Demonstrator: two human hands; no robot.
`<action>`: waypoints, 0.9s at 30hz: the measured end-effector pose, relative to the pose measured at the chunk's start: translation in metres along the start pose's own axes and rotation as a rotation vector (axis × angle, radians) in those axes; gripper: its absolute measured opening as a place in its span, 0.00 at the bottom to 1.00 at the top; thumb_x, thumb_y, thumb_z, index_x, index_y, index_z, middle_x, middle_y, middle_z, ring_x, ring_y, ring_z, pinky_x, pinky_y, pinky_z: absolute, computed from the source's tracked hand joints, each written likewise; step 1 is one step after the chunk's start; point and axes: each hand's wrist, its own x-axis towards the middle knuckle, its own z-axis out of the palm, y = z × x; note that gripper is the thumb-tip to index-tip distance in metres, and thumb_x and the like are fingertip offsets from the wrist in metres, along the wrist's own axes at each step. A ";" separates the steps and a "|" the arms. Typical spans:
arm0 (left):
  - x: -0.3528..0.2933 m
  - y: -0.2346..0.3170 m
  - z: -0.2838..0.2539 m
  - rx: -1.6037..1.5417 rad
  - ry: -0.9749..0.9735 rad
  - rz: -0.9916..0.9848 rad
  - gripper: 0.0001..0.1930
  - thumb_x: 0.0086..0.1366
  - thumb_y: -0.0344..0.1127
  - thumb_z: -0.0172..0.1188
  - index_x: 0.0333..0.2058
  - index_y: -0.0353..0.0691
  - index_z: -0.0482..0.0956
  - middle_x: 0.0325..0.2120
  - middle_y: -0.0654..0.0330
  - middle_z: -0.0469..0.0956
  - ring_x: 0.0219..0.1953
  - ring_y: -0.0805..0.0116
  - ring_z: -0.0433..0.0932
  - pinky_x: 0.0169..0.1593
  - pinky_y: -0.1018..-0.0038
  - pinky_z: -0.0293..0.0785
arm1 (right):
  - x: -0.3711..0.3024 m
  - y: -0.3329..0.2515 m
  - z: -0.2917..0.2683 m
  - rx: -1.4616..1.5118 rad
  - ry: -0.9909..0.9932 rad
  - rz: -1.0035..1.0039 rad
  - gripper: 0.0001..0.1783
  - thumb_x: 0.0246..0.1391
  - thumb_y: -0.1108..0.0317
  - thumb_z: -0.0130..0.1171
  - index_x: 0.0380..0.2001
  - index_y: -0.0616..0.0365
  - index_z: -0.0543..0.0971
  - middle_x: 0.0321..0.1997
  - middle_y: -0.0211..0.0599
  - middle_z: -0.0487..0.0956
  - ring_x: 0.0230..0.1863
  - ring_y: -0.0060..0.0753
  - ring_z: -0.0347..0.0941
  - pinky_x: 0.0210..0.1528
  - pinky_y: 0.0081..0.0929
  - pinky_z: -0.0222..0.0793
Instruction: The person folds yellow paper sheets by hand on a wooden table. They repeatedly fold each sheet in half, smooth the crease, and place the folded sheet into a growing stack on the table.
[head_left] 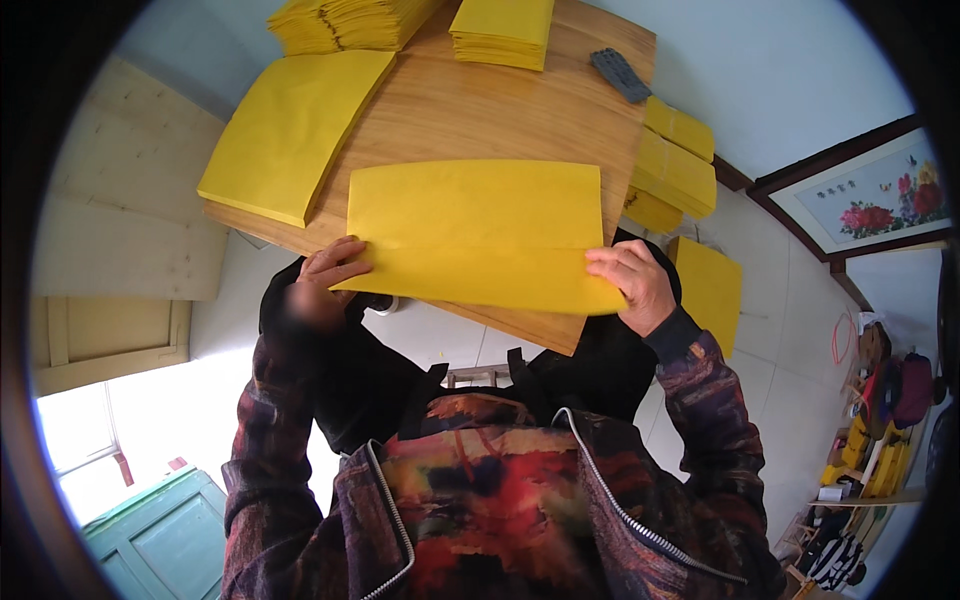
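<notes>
A sheet of yellow paper [475, 205] lies across the near part of the wooden table, a crease running across it and its near edge reaching past the table's edge. At its near left corner, my left hand [328, 275] pinches the paper, fingers on top. My right hand [638, 285] grips the near right corner in the same way, its thumb hidden. To the left, close to my left hand, is a flat pile of yellow sheets [300, 130].
Stacks of folded yellow paper [345, 25] and yellow packets [502, 32] stand along the wooden table's [450, 110] far side. A dark grey ridged object [619, 75] rests near its right edge. Yellow bundles [675, 170] sit beyond that edge; a yellow stack [708, 290] is lower right.
</notes>
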 end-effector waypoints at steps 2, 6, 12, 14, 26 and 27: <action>0.003 -0.004 0.001 -0.070 -0.006 -0.001 0.16 0.54 0.21 0.62 0.43 0.39 0.81 0.51 0.55 0.76 0.59 0.56 0.70 0.61 0.61 0.65 | 0.002 0.002 -0.001 0.066 0.009 0.074 0.17 0.37 0.83 0.60 0.34 0.54 0.79 0.42 0.27 0.80 0.44 0.37 0.71 0.45 0.30 0.71; 0.002 -0.002 0.008 -0.350 0.170 -0.292 0.13 0.59 0.24 0.60 0.44 0.33 0.78 0.44 0.52 0.80 0.50 0.53 0.76 0.55 0.64 0.70 | 0.007 0.008 -0.003 0.224 0.027 0.206 0.11 0.47 0.75 0.61 0.37 0.55 0.80 0.38 0.32 0.81 0.41 0.41 0.71 0.43 0.30 0.70; 0.009 -0.003 0.006 -0.408 0.138 -0.515 0.10 0.66 0.34 0.59 0.43 0.37 0.81 0.35 0.70 0.81 0.40 0.78 0.74 0.48 0.76 0.69 | 0.020 0.012 0.009 0.487 0.094 0.467 0.10 0.57 0.70 0.58 0.40 0.62 0.78 0.30 0.41 0.79 0.28 0.33 0.72 0.35 0.27 0.68; 0.014 -0.004 0.009 -0.508 0.196 -0.484 0.10 0.65 0.33 0.59 0.42 0.35 0.81 0.32 0.67 0.81 0.37 0.77 0.75 0.46 0.76 0.70 | 0.024 0.011 0.011 0.544 0.150 0.499 0.09 0.57 0.69 0.57 0.36 0.66 0.77 0.23 0.40 0.75 0.23 0.25 0.68 0.30 0.25 0.66; 0.035 -0.006 0.020 -0.280 0.295 -0.673 0.12 0.59 0.36 0.64 0.29 0.30 0.78 0.17 0.65 0.71 0.22 0.80 0.65 0.27 0.78 0.64 | 0.043 -0.001 0.017 0.217 0.174 0.726 0.13 0.52 0.65 0.60 0.22 0.62 0.72 0.17 0.43 0.75 0.19 0.44 0.72 0.23 0.33 0.65; 0.035 -0.007 0.021 -0.273 0.297 -0.677 0.12 0.59 0.36 0.64 0.28 0.30 0.77 0.17 0.65 0.71 0.22 0.80 0.64 0.27 0.78 0.64 | 0.044 -0.002 0.018 0.202 0.172 0.748 0.12 0.52 0.65 0.60 0.22 0.62 0.73 0.17 0.43 0.75 0.19 0.44 0.73 0.23 0.33 0.66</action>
